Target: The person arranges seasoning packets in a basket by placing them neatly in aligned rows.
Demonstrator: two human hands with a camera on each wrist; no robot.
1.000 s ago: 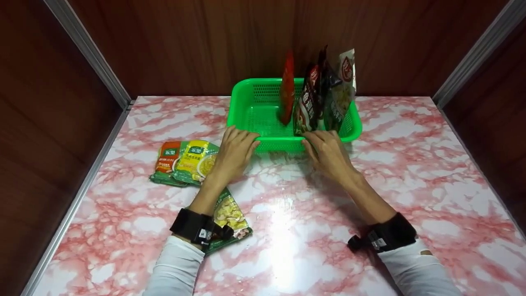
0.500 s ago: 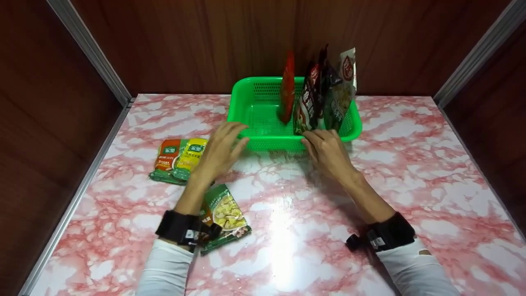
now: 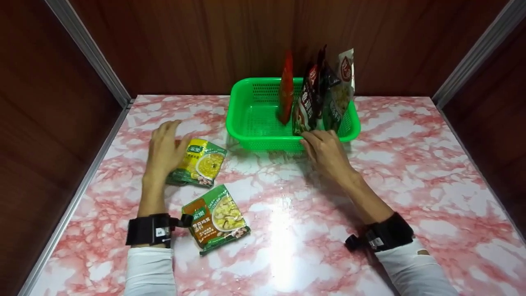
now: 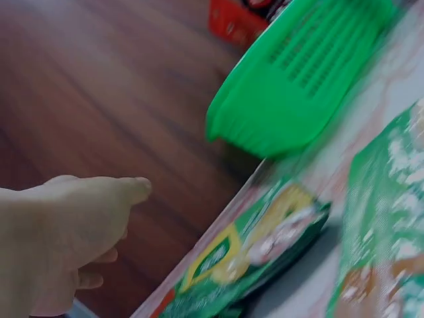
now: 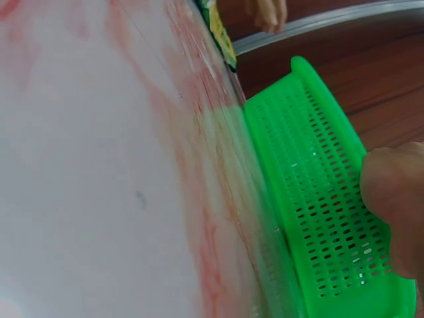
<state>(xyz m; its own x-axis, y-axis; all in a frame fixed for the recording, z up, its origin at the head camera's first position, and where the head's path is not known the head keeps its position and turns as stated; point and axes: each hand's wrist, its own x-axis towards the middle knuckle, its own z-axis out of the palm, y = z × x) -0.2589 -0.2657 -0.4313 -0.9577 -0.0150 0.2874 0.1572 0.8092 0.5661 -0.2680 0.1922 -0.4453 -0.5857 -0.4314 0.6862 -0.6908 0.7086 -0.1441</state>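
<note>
Left hand [image 3: 165, 149] hovers, thumb and fingers apart, near the yellow packet [image 3: 204, 161], left of the basket [image 3: 263, 143]; right hand [image 3: 328, 155] grips the basket's front. I'd pinch one packet edge lightly, basket steadied.

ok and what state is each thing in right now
green basket: upright, partly filled
left hand: open, holding nothing
right hand: gripping the basket's front rim
red packet: standing on edge in the basket
dark packets: standing in the basket
white-topped packet: standing, leaning right
yellow packet: lying face up, overlapping another packet
brown-and-green packet: lying flat, face up
</note>
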